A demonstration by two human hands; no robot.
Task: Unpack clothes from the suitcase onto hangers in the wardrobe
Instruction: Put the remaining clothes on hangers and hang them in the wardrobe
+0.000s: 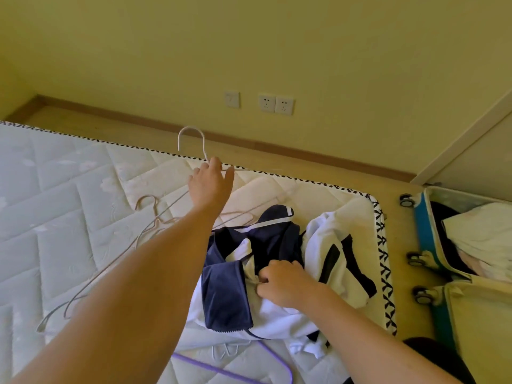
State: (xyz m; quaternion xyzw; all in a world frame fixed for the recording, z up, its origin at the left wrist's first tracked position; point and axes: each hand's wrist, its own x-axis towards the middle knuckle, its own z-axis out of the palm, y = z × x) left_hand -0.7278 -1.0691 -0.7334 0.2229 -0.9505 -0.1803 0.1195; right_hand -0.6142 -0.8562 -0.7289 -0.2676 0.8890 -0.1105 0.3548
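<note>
Above the quilted white mattress (69,189), left hand (210,184) holds a white wire hanger (191,139), right hand (285,281) pinches navy-and-white clothing (249,273); loose wire hangers (155,217) nearby could snag.

No text, label, brand, number or sign can be read anywhere in the view. No print or lettering can be made out on the navy and white garments (257,261) heaped on the quilted white mattress (69,203), and only a repeating black zigzag pattern, not lettering, is carried along the mattress edge. The white wall sockets (275,103) and the pale switch plate (231,99) beside them bear no markings that can be read. No logo can be discerned on the teal hard-shell suitcase (424,231).
</note>
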